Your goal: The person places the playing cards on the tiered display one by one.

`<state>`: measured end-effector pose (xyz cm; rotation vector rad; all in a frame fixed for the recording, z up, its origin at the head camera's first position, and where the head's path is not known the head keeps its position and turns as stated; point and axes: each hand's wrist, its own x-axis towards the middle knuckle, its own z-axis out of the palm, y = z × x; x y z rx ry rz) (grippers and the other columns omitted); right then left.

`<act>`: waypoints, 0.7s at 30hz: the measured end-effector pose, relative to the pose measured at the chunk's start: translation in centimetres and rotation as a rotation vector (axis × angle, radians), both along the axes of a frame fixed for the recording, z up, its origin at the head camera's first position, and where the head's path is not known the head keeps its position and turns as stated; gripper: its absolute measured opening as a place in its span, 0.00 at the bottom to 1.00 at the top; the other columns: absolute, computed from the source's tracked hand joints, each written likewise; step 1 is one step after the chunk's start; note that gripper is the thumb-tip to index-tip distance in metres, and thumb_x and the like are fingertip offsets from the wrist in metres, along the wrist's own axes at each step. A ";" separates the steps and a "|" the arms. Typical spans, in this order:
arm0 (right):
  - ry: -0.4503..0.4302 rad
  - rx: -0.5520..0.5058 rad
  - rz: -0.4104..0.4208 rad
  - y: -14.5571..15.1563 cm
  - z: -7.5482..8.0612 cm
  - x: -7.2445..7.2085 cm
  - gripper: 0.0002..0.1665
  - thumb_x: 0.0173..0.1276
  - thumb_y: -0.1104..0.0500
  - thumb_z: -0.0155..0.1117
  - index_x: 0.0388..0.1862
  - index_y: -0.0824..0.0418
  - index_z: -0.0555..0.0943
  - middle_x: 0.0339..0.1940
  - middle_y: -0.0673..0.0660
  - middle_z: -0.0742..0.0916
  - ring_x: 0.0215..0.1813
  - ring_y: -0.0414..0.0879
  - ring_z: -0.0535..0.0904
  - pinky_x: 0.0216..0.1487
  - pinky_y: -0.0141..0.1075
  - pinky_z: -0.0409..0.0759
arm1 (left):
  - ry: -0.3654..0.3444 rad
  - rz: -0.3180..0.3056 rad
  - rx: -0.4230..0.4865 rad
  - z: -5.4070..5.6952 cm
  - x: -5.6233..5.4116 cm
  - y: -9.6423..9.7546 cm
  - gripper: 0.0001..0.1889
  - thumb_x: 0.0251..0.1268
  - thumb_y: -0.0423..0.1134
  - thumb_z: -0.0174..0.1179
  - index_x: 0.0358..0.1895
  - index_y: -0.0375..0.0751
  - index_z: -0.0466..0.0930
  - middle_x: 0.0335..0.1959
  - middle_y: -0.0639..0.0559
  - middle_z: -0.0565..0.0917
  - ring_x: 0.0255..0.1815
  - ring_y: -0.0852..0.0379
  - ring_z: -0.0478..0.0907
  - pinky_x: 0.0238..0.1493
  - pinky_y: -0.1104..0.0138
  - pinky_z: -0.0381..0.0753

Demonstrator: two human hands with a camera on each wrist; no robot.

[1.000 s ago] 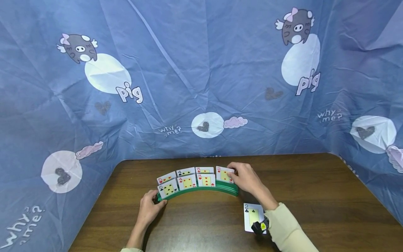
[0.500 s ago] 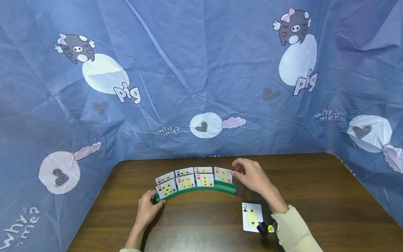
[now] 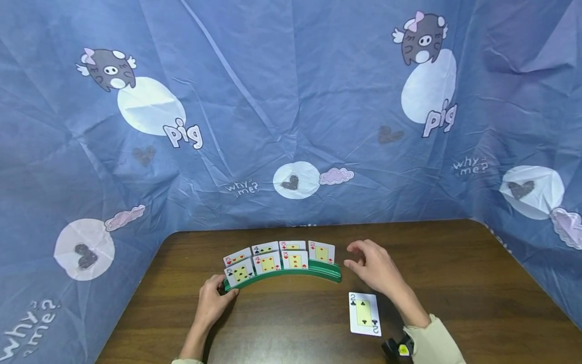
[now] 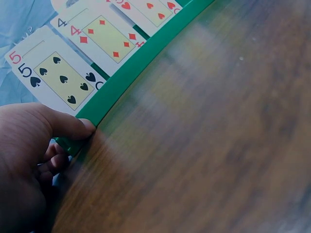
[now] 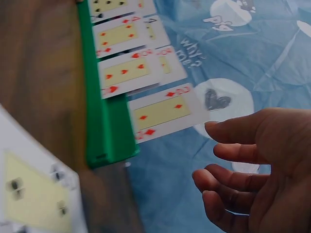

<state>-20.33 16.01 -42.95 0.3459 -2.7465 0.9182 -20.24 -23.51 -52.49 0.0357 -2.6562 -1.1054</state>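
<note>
A curved green card holder point(image 3: 291, 272) stands on the table with playing cards upright in two rows. My left hand point(image 3: 212, 299) grips its left end, the thumb in front, as the left wrist view also shows. Nearest that hand is the five of spades point(image 4: 63, 77), with the four of diamonds point(image 3: 267, 263) and three of hearts point(image 3: 295, 260) along the front row. At the right of the back row stands the two of diamonds point(image 3: 322, 252). My right hand point(image 3: 375, 265) hovers right of the holder, fingers loosely bent, holding nothing. Below it the two of clubs point(image 3: 364, 314) lies face up.
The brown wooden table point(image 3: 282, 323) runs back to a blue printed cloth point(image 3: 254, 126) that hangs behind and at both sides. A black wrist device point(image 3: 397, 349) sits at the right sleeve point(image 3: 434, 341).
My right hand has let go of the two of diamonds and drawn back to the right, uncovering the whole two of clubs. The left hand keeps its grip on the holder.
</note>
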 end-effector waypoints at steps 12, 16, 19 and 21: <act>-0.152 0.038 -0.015 1.1 -3.0 2.0 0.17 0.61 0.58 0.73 0.48 0.59 0.83 0.46 0.56 0.84 0.34 0.40 0.75 0.32 0.32 0.70 | 0.050 -0.009 -0.011 -0.2 0.0 0.0 0.15 0.46 0.31 0.73 0.41 0.32 0.85 0.33 0.45 0.82 0.36 0.56 0.71 0.39 0.66 0.67; -0.155 0.054 -0.018 1.5 -3.6 2.7 0.16 0.60 0.57 0.75 0.46 0.58 0.84 0.46 0.55 0.84 0.37 0.41 0.76 0.35 0.33 0.71 | 0.035 -0.013 -0.009 -0.1 0.0 0.0 0.15 0.47 0.31 0.73 0.41 0.32 0.85 0.35 0.44 0.82 0.37 0.54 0.71 0.40 0.65 0.67; -0.160 0.068 -0.012 1.7 -4.1 3.1 0.16 0.58 0.56 0.76 0.45 0.57 0.84 0.47 0.54 0.84 0.41 0.43 0.78 0.39 0.36 0.75 | 0.024 -0.012 -0.007 -0.2 0.0 0.0 0.15 0.48 0.31 0.73 0.42 0.32 0.85 0.35 0.44 0.82 0.37 0.54 0.71 0.40 0.64 0.67; -0.166 0.074 -0.007 1.8 -4.4 3.4 0.16 0.58 0.56 0.76 0.44 0.56 0.84 0.48 0.54 0.84 0.43 0.44 0.79 0.41 0.39 0.78 | 0.025 -0.010 -0.007 -0.2 0.0 0.0 0.15 0.48 0.31 0.73 0.41 0.32 0.85 0.34 0.45 0.82 0.37 0.55 0.71 0.40 0.65 0.67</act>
